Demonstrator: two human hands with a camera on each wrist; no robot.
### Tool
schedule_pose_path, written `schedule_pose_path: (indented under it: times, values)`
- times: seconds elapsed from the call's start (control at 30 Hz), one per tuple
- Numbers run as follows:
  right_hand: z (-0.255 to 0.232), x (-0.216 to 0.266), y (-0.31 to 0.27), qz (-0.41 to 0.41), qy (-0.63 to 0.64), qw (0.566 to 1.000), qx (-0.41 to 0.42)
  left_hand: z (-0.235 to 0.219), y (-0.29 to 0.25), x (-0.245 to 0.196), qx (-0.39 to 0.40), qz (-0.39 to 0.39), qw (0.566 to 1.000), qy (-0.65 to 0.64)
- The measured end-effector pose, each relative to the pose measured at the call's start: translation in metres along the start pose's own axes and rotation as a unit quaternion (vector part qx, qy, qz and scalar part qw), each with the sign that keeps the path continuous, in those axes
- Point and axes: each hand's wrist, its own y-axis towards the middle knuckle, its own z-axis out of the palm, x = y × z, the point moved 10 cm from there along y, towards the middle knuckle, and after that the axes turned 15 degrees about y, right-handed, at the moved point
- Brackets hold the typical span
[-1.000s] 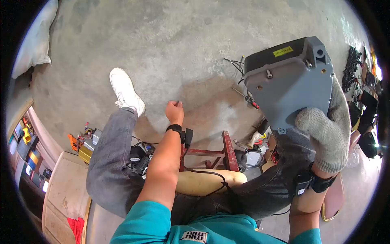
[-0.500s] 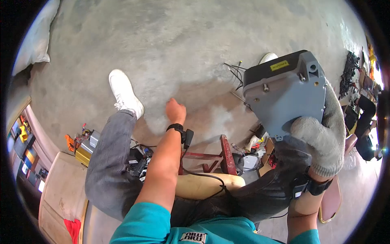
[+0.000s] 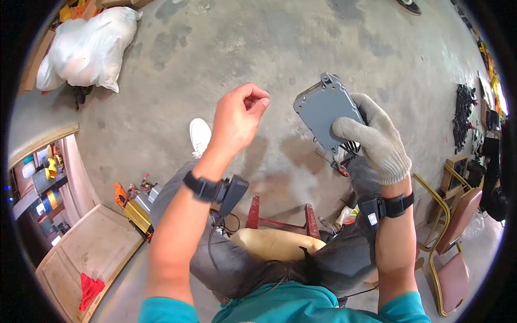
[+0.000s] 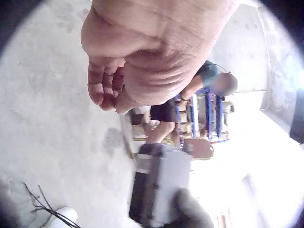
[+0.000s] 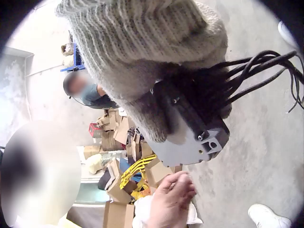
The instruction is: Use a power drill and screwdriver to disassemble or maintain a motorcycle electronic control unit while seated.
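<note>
Over floor (image 3: 242, 48), right hand (image 3: 375, 137) grips grey casing (image 3: 326, 113); left hand (image 3: 237, 117) curled; white bag (image 3: 91, 48), contents hidden.

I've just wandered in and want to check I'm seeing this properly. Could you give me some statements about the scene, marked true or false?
1. The right hand wears a knitted glove. True.
2. The left hand wears one too. False: it is bare.
3. The right hand holds a grey boxy device. True.
4. The left hand touches that device. False: they are apart.
5. The sleeves are red. False: they are teal.
6. A black strap circles the left wrist. True.
</note>
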Motion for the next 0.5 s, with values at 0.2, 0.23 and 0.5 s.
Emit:
schedule_pose_path:
  times: [0.2, 0.23, 0.5]
  values:
    - [0.005, -0.007, 0.003, 0.0, 0.072, 0.997, 0.028, 0.002, -0.044, -0.019, 0.001, 0.014, 0.961, -0.277]
    - [0.009, -0.011, 0.003, 0.015, 0.106, 0.993, 0.044, 0.008, -0.041, -0.017, 0.002, 0.009, 0.959, -0.283]
    - [0.023, -0.014, 0.012, 0.038, 0.158, 0.986, 0.035, -0.003, -0.029, -0.042, 0.027, 0.031, 0.942, -0.333]
